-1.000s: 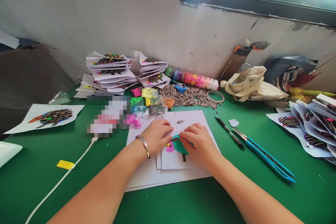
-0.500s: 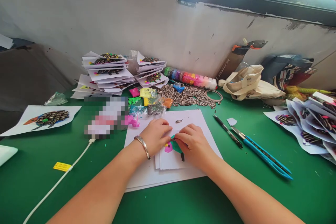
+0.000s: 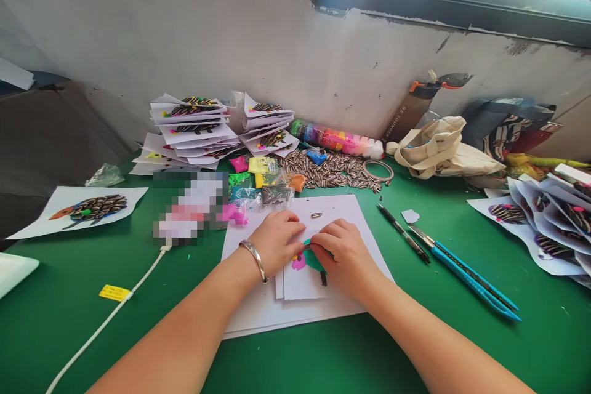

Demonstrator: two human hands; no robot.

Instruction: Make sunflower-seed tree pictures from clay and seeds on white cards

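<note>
My right hand [image 3: 339,252] pinches what looks like a striped sunflower seed [image 3: 308,247] at the edge of a green clay shape [image 3: 314,260]. The fingers hide part of that shape. Beside it on the small white card [image 3: 302,291] is a pink clay piece [image 3: 299,261] with a dark dot and a bit of yellow. A short black clay strip [image 3: 324,279] sticks out below the green. My left hand [image 3: 276,240], with a silver bangle at the wrist, lies on the card's left side, fingers loosely apart. Another sunflower seed [image 3: 316,215] rests on the larger white paper [image 3: 249,314] behind.
Behind the paper lie bags of coloured clay [image 3: 263,166] and a heap of sunflower seeds [image 3: 323,170]. To the right are a pen [image 3: 404,234] and a blue-handled cutter [image 3: 466,274]. Stacks of seed pictures [image 3: 194,135] stand at the back; more pictures [image 3: 554,221] lie far right.
The whole view has shifted slightly, so everything sits a little further right. Both hands keep nearly the same places on the card, the right still pinching at the green shape's edge.
</note>
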